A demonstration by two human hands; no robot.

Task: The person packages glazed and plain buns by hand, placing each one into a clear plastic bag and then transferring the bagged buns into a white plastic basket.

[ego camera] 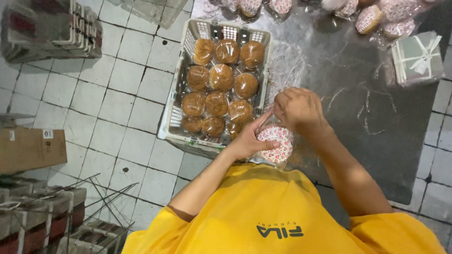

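A round bun in a clear bag printed with red hearts [277, 143] rests near the front edge of a dark metal table [376, 122]. My left hand [248, 141] grips its left side, thumb over the top. My right hand [295, 109] is closed on the bag's upper end just above the bun. To the left stands a white plastic crate [175, 91] filled with several brown wrapped buns [221, 77].
More heart-printed wrapped buns [372, 16] lie along the table's far edge. A tied stack of grey bags [416, 59] sits at the right. On the tiled floor are a cardboard box [30, 148], stacked crates [52, 28] and wire racks [99, 202].
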